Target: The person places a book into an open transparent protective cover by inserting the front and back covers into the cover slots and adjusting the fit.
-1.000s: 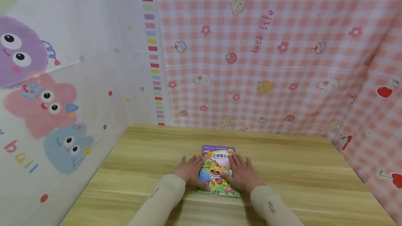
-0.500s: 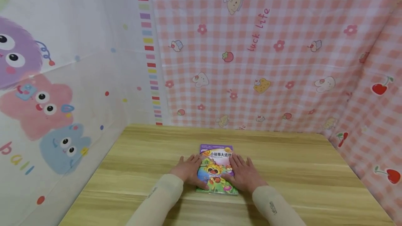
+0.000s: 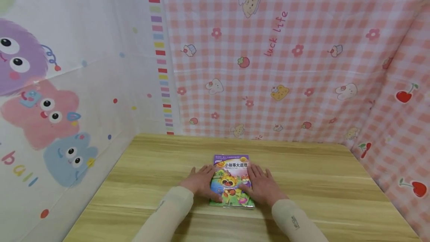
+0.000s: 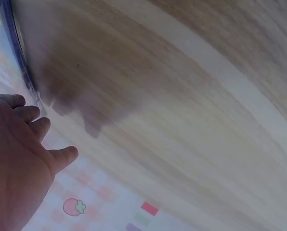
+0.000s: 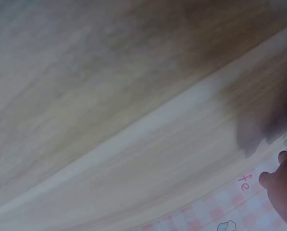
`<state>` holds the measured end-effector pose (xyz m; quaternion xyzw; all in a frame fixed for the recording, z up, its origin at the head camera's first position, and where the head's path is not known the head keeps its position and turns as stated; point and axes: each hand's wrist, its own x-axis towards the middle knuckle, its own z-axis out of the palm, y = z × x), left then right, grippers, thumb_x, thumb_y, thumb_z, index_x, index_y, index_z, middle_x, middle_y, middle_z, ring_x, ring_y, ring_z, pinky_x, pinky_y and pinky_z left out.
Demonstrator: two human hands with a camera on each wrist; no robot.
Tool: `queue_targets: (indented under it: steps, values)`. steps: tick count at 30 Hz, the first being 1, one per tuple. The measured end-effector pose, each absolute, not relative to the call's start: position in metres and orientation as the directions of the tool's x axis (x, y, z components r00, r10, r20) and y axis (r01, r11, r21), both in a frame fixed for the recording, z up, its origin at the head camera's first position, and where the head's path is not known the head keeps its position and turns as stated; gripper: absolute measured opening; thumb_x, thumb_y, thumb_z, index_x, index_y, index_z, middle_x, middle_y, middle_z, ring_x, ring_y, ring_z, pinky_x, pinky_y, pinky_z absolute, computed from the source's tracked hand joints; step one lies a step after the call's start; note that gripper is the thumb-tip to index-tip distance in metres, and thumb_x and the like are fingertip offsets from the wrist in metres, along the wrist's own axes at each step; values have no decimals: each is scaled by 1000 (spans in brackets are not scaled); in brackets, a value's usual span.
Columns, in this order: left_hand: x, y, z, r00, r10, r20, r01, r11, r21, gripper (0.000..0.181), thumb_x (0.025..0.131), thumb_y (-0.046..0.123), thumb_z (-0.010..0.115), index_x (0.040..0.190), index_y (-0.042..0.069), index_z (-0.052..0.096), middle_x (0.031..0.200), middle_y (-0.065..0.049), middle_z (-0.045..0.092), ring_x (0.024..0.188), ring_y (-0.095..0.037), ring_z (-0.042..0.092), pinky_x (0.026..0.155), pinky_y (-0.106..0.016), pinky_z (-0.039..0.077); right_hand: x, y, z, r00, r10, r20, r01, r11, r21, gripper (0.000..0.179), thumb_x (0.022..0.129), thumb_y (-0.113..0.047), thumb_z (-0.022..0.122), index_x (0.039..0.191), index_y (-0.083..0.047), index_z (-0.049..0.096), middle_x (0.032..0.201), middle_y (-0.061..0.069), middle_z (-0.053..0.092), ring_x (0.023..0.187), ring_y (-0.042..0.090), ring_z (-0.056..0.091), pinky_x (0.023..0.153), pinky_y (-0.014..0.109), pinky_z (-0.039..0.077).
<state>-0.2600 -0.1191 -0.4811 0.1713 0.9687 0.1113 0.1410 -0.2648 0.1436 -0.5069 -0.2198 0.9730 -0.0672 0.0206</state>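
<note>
A picture book (image 3: 231, 184) in shiny wrapping, with a purple top band and a cartoon animal on its cover, lies flat on the wooden table. At its left edge is my left hand (image 3: 201, 183), fingers extended and thumb over the lower left of the cover. My right hand (image 3: 263, 184) rests along the right edge, its thumb reaching onto the cover. In the left wrist view, the fingertips of the left hand (image 4: 18, 154) are right at the book's edge (image 4: 19, 48). Only part of the right hand (image 5: 284, 185) shows in the right wrist view.
The wooden table (image 3: 309, 174) extends around the book on every side. Behind it hangs a pink checked cloth (image 3: 295, 70), which continues along the right. A white cloth (image 3: 100, 85) with cartoon figures covers the left side.
My right hand has slid slightly right, uncovering more of the book's title. The left hand has drawn a little to the left. The head view has shifted slightly.
</note>
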Motion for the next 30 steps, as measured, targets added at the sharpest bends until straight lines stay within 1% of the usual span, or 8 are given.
queue_targets:
  steps: [3, 6, 9, 13, 18, 25, 30]
  values:
    - [-259, -120, -480, -906, 354, -232, 293, 920, 259, 120, 69, 76, 72, 157, 10, 26, 162, -9, 26, 149, -28, 20, 118, -56, 11, -262, 145, -504, -906, -424, 1, -419, 894, -160, 87, 99, -64, 38, 153, 3, 29, 160, 22, 25, 147, 40, 20, 116, 61, 12]
    - [-259, -123, -479, -910, 346, -230, 281, 920, 273, 120, 69, 75, 72, 157, 8, 27, 162, -11, 26, 149, -29, 20, 118, -57, 10, -260, 147, -504, -907, -421, 10, -417, 893, -171, 86, 99, -63, 38, 153, 3, 29, 159, 23, 24, 147, 41, 20, 116, 61, 12]
    - [-259, -127, -478, -913, 344, -220, 273, 915, 297, 117, 70, 74, 72, 156, 7, 28, 161, -14, 26, 149, -31, 20, 117, -58, 9, -260, 150, -506, -907, -419, 43, -418, 884, -207, 84, 100, -61, 40, 153, 3, 29, 159, 25, 24, 146, 43, 20, 115, 62, 13]
    - [-260, -131, -477, -917, 340, -206, 270, 913, 306, 115, 73, 74, 71, 156, 7, 29, 161, -16, 25, 149, -32, 19, 117, -59, 10, -261, 152, -506, -913, -401, 75, -407, 879, -249, 84, 100, -62, 38, 154, 2, 27, 159, 26, 22, 146, 44, 19, 115, 62, 13]
    - [-262, -131, -478, -918, 336, -212, 267, 918, 294, 114, 74, 75, 67, 156, 5, 29, 161, -16, 25, 149, -31, 20, 117, -59, 12, -263, 153, -505, -929, -367, 50, -366, 890, -273, 87, 100, -64, 33, 156, 1, 21, 161, 25, 17, 148, 41, 16, 116, 60, 11]
    - [-265, -131, -478, -920, 325, -220, 259, 924, 282, 113, 75, 77, 65, 155, 5, 30, 161, -16, 24, 149, -32, 19, 117, -59, 11, -261, 153, -496, -943, -333, 28, -323, 887, -331, 84, 102, -58, 37, 154, 6, 22, 160, 27, 17, 147, 43, 15, 116, 62, 10]
    - [-267, -133, -479, -928, 310, -208, 250, 929, 272, 107, 79, 77, 60, 155, 6, 31, 161, -17, 24, 149, -34, 18, 116, -61, 10, -263, 157, -495, -948, -317, 16, -303, 891, -338, 81, 103, -56, 32, 155, 4, 18, 161, 26, 15, 148, 42, 14, 116, 61, 9]
